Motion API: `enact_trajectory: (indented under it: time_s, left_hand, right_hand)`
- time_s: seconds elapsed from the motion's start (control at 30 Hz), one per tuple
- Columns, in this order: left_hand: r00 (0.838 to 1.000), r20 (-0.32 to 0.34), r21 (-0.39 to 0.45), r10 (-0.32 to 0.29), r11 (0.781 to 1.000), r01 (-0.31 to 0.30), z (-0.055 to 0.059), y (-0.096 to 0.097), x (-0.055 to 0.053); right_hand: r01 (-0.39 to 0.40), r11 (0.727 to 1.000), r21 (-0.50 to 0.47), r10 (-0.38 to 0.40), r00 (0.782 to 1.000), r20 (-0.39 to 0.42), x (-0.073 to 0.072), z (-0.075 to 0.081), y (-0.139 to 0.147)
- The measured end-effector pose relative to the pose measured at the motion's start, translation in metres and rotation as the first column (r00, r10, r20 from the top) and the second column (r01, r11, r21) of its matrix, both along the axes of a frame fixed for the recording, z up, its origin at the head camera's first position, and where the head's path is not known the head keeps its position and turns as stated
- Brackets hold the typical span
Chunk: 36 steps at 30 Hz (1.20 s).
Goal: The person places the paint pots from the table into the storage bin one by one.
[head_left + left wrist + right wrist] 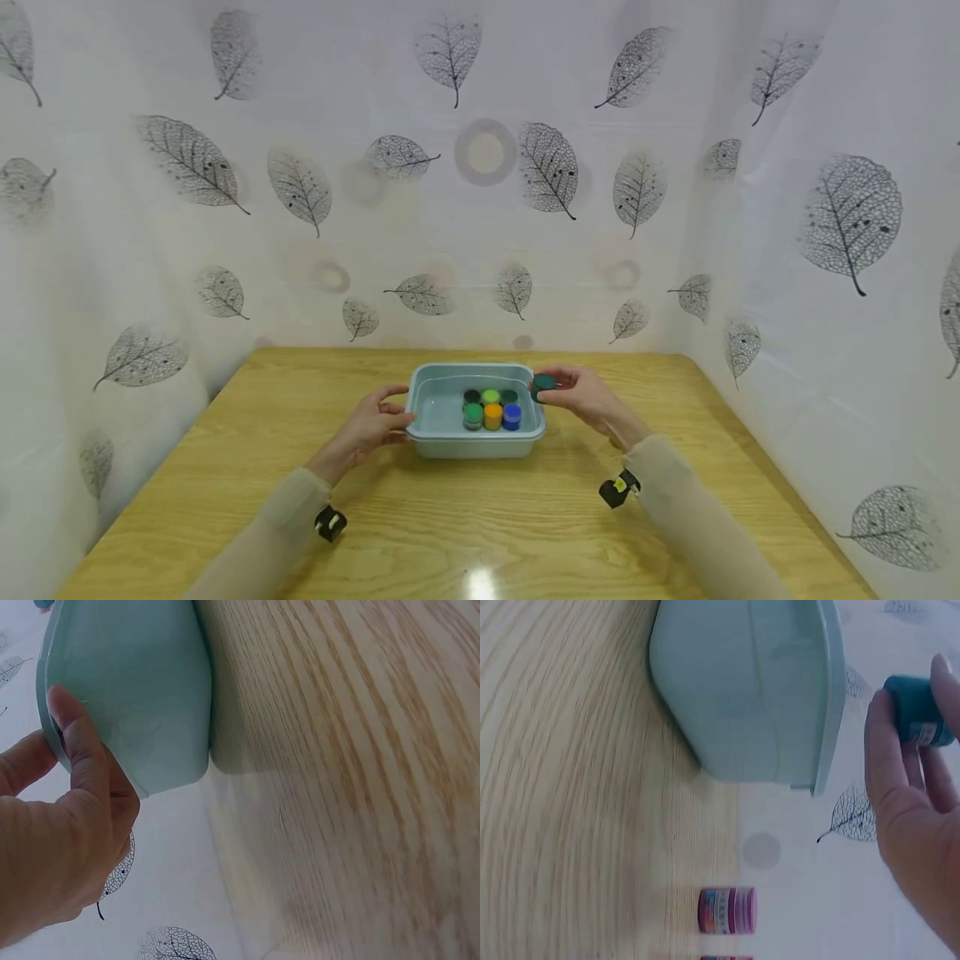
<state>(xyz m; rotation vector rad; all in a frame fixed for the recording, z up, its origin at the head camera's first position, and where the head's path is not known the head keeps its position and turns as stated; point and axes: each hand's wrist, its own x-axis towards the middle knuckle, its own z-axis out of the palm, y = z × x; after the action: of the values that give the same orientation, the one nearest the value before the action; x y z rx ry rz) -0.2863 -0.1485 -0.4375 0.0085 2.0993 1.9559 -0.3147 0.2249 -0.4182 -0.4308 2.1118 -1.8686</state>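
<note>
A pale blue-green plastic basin stands on the table. My left hand grips its left rim, thumb and fingers on either side of the edge, as the left wrist view also shows. Just above the basin's right rim, my right hand pinches a dark teal paint jar between thumb and fingers. Inside the basin, toward its right half, several small paint jars stand in two rows: black, light green and dark green behind, green, orange and blue in front.
On the wooden table, right of the basin, a magenta paint jar stands in the right wrist view. Part of a red jar shows at that view's bottom edge. A white curtain with leaf prints hangs around the table.
</note>
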Motion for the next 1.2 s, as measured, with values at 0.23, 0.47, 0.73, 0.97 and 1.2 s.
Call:
enact_trajectory:
  time_s: [0.23, 0.47, 0.73, 0.97, 1.2]
  left_hand:
    - [1.0, -0.013, 0.01, -0.014, 1.0, 0.014, -0.002, -0.003, 0.001]
    - [1.0, -0.015, 0.03, -0.007, 1.0, 0.007, -0.004, -0.003, 0.0]
    - [1.0, 0.006, 0.019, 0.0, 1.0, 0.0, -0.005, -0.001, -0.001]
    - [1.0, -0.002, 0.01, -0.001, 1.0, 0.001, -0.005, -0.001, -0.001]
    - [1.0, -0.007, 0.007, -0.008, 1.0, 0.008, -0.005, -0.002, -0.002]
  right_hand:
    - [0.035, 0.999, 0.01, -0.036, 0.999, 0.03, 0.006, 0.005, -0.022]
    - [0.031, 0.998, 0.054, -0.034, 0.998, 0.048, 0.008, 0.007, -0.044]
    - [-0.018, 0.998, 0.057, 0.016, 0.999, 0.037, 0.004, 0.004, -0.065]
    - [-0.026, 0.994, 0.11, 0.023, 0.999, 0.029, 0.001, 0.0, -0.083]
    - [-0.027, 0.993, 0.117, 0.027, 1.0, 0.005, -0.001, -0.001, -0.097]
